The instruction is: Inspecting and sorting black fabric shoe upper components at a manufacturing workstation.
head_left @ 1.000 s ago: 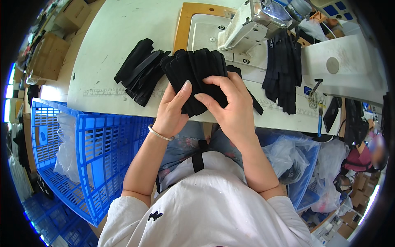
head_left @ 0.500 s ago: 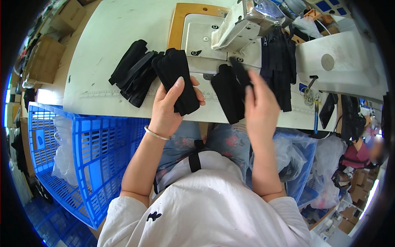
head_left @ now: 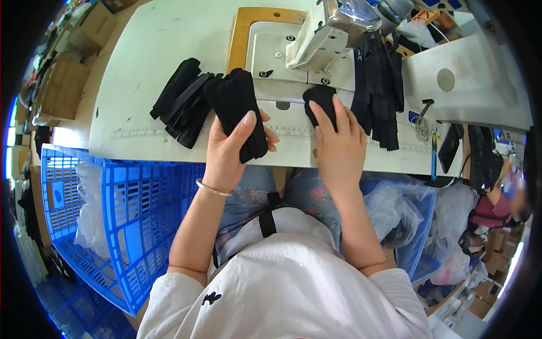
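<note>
- Left grip (head_left: 226,144): closed on a stack of black fabric strips (head_left: 237,110), thumb across the upper face, fingertips wrapped round the right side. The stack is tilted, over the near edge of the desk (head_left: 152,39). Strips are flat, matte and narrow, fanned in layers at the far end.
- Right grip (head_left: 343,150): fingers extended over a smaller black bundle (head_left: 320,101) near the middle of the near edge, touching it. Whether the fingers pinch it or only rest on it cannot be told.
- Loose bundle of black strips (head_left: 183,101): on the desk, left of the held stack, lying aslant; strip ends uneven. Contact with the held stack cannot be confirmed.
- Black zippers (head_left: 381,96): right of the sewing machine (head_left: 319,42), hanging lengthwise toward the near edge; one small metal slider visible.
- Markings: a printed ruler scale (head_left: 138,131) runs parallel to the near edge; graduations visible, figures too small to read.
- Sewing machine: pale, hard-surfaced housing with a glossy metallic end; bed plate bordered by an orange-brown frame (head_left: 238,45).
- Blue-handled tool (head_left: 434,155): near the desk's right-hand near corner.
- Blue plastic crate (head_left: 132,243): lattice-walled, below the left near corner; contains a crumpled translucent bag (head_left: 90,209).
- Bracelet (head_left: 213,189): smooth, silver-coloured, on the left wrist.
</note>
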The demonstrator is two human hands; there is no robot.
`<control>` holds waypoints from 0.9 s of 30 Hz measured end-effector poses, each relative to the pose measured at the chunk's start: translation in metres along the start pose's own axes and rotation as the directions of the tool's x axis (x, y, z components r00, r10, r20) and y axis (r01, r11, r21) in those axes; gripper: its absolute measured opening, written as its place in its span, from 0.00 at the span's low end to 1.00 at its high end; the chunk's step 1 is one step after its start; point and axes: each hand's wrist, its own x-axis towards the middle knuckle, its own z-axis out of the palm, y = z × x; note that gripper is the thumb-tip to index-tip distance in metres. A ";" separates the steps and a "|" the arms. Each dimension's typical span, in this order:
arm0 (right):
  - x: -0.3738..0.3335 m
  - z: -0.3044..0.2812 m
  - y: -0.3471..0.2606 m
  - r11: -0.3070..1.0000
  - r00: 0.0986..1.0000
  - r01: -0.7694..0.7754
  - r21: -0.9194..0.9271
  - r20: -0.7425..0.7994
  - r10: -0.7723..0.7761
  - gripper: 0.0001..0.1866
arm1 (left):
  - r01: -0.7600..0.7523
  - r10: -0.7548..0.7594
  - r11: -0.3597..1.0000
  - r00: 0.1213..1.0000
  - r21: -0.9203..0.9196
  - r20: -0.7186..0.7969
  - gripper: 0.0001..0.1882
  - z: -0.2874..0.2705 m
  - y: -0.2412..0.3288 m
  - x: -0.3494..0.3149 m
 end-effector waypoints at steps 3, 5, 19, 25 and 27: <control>-0.002 -0.003 0.001 0.999 0.999 -0.021 -0.039 0.027 0.022 0.26 | 0.025 -0.024 0.999 0.999 -0.032 0.030 0.13 0.000 -0.003 0.000; -0.004 -0.007 0.000 0.997 0.999 -0.028 -0.066 0.038 0.030 0.26 | 0.027 -0.025 0.996 0.999 -0.081 0.024 0.13 0.000 -0.003 0.000; 0.007 -0.042 -0.012 0.996 0.996 -0.016 0.086 -0.090 0.024 0.27 | 0.042 -0.042 0.999 0.999 0.027 0.003 0.18 0.007 -0.001 0.000; 0.028 -0.021 -0.041 0.612 0.996 -0.088 0.786 0.075 0.047 0.16 | -0.006 0.006 0.983 1.000 0.186 0.001 0.18 -0.001 -0.005 -0.002; 0.029 -0.017 -0.045 0.559 0.992 -0.123 0.820 0.112 0.054 0.14 | -0.010 0.010 0.995 1.000 0.102 0.003 0.18 0.002 -0.005 -0.003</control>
